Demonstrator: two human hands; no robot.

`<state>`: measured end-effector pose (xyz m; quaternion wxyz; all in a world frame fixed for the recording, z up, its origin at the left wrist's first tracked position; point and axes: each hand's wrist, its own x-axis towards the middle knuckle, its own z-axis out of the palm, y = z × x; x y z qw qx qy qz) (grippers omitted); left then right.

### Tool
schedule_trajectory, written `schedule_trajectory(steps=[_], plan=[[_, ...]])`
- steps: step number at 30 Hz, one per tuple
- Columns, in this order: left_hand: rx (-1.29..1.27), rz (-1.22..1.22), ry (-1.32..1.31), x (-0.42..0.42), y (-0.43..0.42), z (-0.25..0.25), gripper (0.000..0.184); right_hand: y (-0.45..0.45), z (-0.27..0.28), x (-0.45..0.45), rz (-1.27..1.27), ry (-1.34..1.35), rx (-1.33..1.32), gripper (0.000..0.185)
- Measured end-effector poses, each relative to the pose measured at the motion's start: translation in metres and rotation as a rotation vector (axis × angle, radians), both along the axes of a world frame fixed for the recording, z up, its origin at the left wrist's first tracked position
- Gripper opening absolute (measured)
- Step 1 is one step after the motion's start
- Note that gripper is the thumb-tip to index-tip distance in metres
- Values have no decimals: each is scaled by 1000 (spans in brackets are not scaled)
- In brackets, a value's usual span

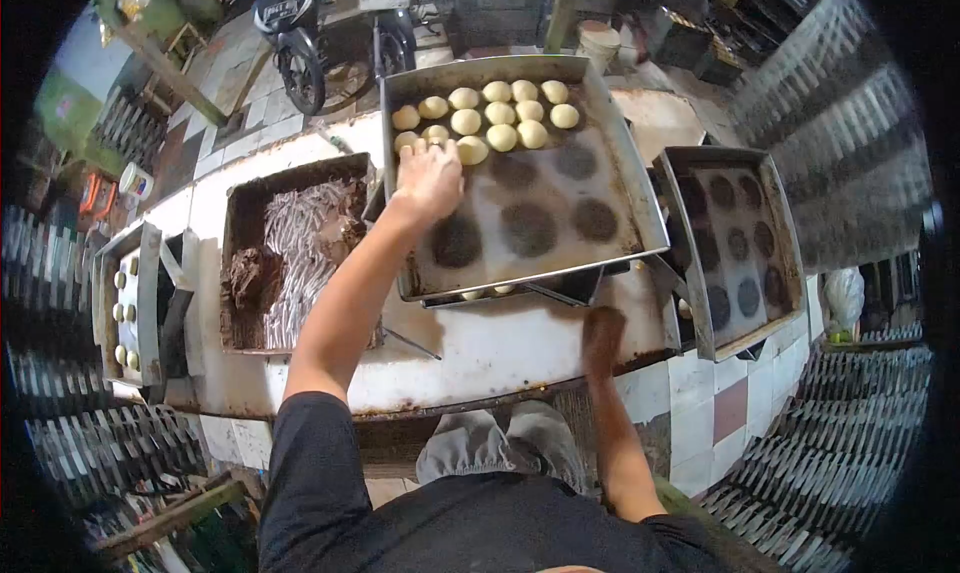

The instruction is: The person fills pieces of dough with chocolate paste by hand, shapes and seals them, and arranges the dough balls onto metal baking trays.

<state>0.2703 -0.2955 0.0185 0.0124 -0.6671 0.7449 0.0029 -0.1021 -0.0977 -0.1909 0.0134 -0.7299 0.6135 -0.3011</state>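
Note:
My left hand (432, 178) reaches over a large metal tray (640, 208), its fingers closed around a dough ball at the left end of the front row. Right beside the fingers sits another pale round dough ball (472, 151). Several more dough balls (500, 113) stand in rows across the back of the tray. The front part of its base shows dark round patches (528, 230). Below the tray's front edge, near the edge of the table (480, 348), is my right hand (603, 338). It is dark and smeared, so its fingers cannot be made out.
Left of the large tray, a box (228, 273) holds greyish strips (305, 258) and a dark brown mass (255, 276). Another dark-patched tray (735, 243) stands at right. A small tray with dough balls (126, 313) is far left. Behind are a motorcycle (295, 48) and slatted racks (810, 63).

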Motion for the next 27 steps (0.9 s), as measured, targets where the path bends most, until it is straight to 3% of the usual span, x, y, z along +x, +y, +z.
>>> schedule_trajectory(steps=[3, 5, 7, 8, 9, 11, 12, 13, 14, 16, 18, 21, 23, 25, 27], plan=[[-118, -18, -166, 4, -27, -39, 43, 22, -5, -9, 53, -40, 122, 20], [-116, -3, -168, -5, -25, -24, 31, 28, 4, -15, 142, -127, 78, 28], [-93, -37, -72, 1, -20, -20, 26, 23, 38, -11, 12, -52, 84, 32], [-178, 39, 132, -9, -11, -8, 26, 20, 49, -19, -88, 31, 95, 37], [-257, 116, 335, -22, 2, 11, 26, 14, 11, -37, -92, 100, 69, 44], [-349, 122, 931, -47, 41, 46, 32, 9, 37, -67, -196, -916, 876, 43], [-337, 220, 1069, -68, 69, 72, 34, 14, 56, -75, -85, -1358, 898, 32], [-326, 326, 1204, -86, 98, 87, 36, 16, 96, -87, -31, -1533, 1031, 30], [-295, 328, 1377, -91, 119, 74, 38, 21, 164, -92, 85, -1638, 940, 26], [-114, 348, 1630, -109, 167, 58, 42, 21, 237, -122, 274, -1416, 650, 29], [143, 378, 1813, -146, 213, 38, 43, 4, 273, -149, 123, -804, 181, 29], [305, 575, 2143, -199, 265, -24, 40, -41, 248, -181, -157, -189, 63, 22], [473, 609, 2189, -212, 285, -34, 45, -49, 234, -189, -40, -87, 380, 20], [398, 629, 2085, -214, 298, -38, 50, -32, 244, -141, -51, -62, -77, 19], [356, 695, 2115, -208, 307, -30, 52, -6, 258, -78, 268, -376, -114, 14]])
